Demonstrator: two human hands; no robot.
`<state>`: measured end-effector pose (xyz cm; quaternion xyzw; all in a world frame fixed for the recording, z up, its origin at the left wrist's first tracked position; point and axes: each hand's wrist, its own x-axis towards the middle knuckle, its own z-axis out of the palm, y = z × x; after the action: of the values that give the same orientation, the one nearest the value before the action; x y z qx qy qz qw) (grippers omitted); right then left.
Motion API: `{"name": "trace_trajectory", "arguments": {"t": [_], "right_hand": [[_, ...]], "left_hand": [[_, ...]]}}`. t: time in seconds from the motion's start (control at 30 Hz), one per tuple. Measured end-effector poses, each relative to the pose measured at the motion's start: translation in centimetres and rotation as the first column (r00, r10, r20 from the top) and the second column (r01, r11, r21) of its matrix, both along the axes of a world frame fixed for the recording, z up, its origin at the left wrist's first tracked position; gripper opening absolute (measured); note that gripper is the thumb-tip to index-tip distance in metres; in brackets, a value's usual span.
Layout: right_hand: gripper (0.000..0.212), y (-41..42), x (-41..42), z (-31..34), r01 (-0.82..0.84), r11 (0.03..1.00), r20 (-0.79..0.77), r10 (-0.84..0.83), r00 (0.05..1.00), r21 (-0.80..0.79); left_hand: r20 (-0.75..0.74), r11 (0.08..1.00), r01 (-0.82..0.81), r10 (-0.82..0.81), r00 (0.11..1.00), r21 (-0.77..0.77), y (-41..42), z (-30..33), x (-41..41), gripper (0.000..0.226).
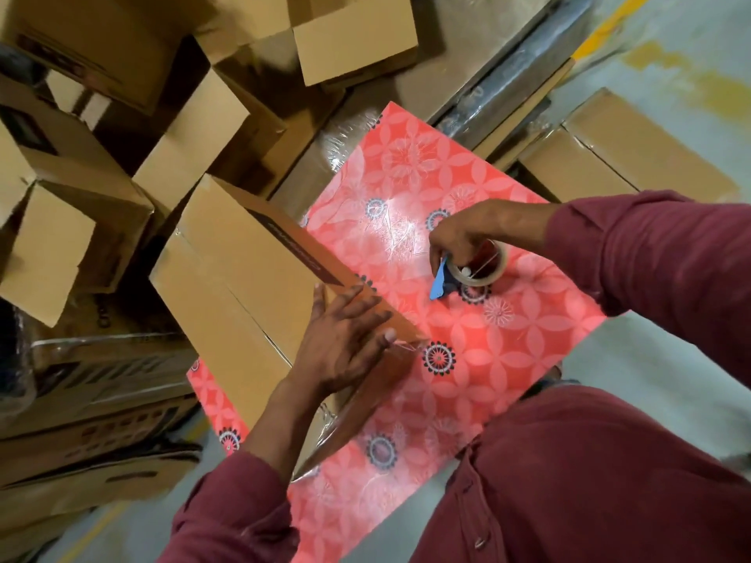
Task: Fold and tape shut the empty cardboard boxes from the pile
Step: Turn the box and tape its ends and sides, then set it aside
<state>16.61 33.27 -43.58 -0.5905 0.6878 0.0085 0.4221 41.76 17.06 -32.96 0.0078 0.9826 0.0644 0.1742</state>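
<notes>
A brown cardboard box (244, 278) with its flaps folded shut lies on the left part of a table covered in red flowered cloth (500, 351). My left hand (345, 335) lies flat on the box's near right corner, fingers spread, pressing a strip of clear tape that runs down the box's near side. My right hand (467, 233) grips a roll of brown packing tape (481, 266) with a blue cutter (439, 280), resting on the cloth to the right of the box.
A pile of open empty cardboard boxes (122, 156) fills the left and back. Flattened and plastic-wrapped cartons (93, 400) lie at the lower left. More closed boxes (617, 152) stand at the back right, beside grey floor.
</notes>
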Motion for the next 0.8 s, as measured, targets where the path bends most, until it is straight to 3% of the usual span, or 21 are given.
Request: {"name": "trace_trajectory", "arguments": {"t": [0.1, 0.27, 0.33, 0.4, 0.47, 0.7, 0.8], "right_hand": [[0.062, -0.2, 1.0, 0.4, 0.137, 0.991, -0.119, -0.135, 0.984, 0.012], [0.068, 3.6, 5.8, 2.0, 0.247, 0.933, -0.240, -0.311, 0.920, -0.262], [0.072, 4.7, 9.2, 2.2, 0.440, 0.811, -0.001, -0.477, 0.879, -0.386], [0.077, 5.3, 13.4, 2.2, 0.673, 0.618, 0.342, -0.580, 0.740, -0.407], [0.090, 5.5, 17.7, 2.0, 0.788, 0.477, 0.507, -0.603, 0.616, -0.390], [0.092, 1.0, 27.6, -0.1, 0.927, 0.063, 0.698, -0.640, 0.322, -0.370], [0.105, -1.1, 30.9, -1.2, 0.895, 0.018, 0.666, -0.662, 0.345, -0.446]], "left_hand": [[-0.052, 0.999, -0.032, 0.034, 0.998, 0.044, 0.3, -0.4, 0.2, 0.068], [-0.149, 0.997, -0.054, 0.060, 0.987, 0.048, 0.5, -1.8, 0.6, 0.071], [-0.196, 0.997, -0.048, 0.058, 0.979, 0.060, 0.3, -2.4, 0.9, 0.072], [-0.228, 0.994, -0.058, 0.077, 0.971, 0.092, 0.1, -3.1, 1.1, 0.071], [-0.256, 0.991, -0.058, 0.087, 0.963, 0.117, 0.0, -3.5, 1.2, 0.065], [-0.272, 0.992, -0.064, 0.093, 0.958, 0.113, -0.2, -4.2, 1.0, 0.074], [-0.269, 0.995, -0.076, 0.090, 0.959, 0.061, -0.3, -4.5, 0.8, 0.081]]}}
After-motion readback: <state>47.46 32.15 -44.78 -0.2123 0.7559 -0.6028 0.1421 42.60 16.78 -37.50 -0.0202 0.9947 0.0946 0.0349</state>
